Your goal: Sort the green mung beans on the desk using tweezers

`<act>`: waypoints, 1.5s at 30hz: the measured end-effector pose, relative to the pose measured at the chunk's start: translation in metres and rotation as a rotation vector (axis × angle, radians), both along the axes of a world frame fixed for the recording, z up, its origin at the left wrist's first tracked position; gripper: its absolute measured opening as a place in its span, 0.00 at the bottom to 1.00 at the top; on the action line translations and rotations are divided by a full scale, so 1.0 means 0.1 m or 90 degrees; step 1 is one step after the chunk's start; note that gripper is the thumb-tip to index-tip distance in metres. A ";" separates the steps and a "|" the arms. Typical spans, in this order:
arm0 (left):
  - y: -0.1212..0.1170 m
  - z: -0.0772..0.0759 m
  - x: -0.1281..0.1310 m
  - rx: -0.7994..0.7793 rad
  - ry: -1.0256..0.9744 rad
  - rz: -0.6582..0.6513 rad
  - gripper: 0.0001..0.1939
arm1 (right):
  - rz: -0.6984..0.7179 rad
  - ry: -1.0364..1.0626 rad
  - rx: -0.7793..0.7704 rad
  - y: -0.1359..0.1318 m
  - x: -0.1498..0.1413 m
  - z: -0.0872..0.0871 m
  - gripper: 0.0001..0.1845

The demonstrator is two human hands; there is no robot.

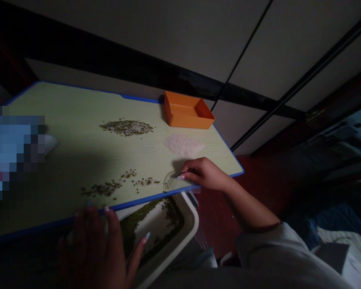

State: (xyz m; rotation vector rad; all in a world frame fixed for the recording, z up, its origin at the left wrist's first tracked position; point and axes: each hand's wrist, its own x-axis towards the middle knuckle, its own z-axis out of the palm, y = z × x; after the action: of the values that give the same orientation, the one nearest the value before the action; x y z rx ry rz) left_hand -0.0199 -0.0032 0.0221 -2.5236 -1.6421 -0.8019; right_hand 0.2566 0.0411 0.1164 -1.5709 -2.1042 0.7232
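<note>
My right hand [203, 173] is at the table's near right edge, thumb and fingers pinched on a clear piece with a curved rim [171, 182]; its full shape is hard to make out. Beside that piece, a small scatter of green grains mixed with white ones [147, 182] trails left to a larger scatter [106, 188]. My left hand [98, 245] is dark and low, with fingers stretched toward the table edge and thumb apart. It is over the left part of a white tub [192, 224], which holds green grains [142, 214] below the edge.
The pale table [75, 108] has a blue rim. At its back right is an orange box [186, 122], with a white grain pile [183, 145] in front. A mixed green-and-white pile [128, 127] lies farther left. A pixelated patch covers the left side. Cabinet panels [168, 40] stand behind.
</note>
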 end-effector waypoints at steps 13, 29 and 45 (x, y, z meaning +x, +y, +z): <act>0.01 -0.02 -0.01 0.026 -0.006 -0.007 0.44 | -0.082 0.039 0.005 0.05 0.02 0.01 0.12; -0.03 0.08 0.01 -0.032 -0.002 0.007 0.46 | -0.068 0.029 0.017 -0.02 -0.07 0.01 0.12; -0.03 0.07 0.00 -0.033 0.004 -0.001 0.45 | -0.036 0.022 -0.009 -0.05 -0.25 0.05 0.12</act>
State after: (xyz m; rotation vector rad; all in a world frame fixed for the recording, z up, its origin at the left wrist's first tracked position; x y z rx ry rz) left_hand -0.0196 -0.0063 0.0292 -2.5582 -1.6815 -0.7609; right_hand 0.2321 0.0364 0.1212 -1.6078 -2.0256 0.7416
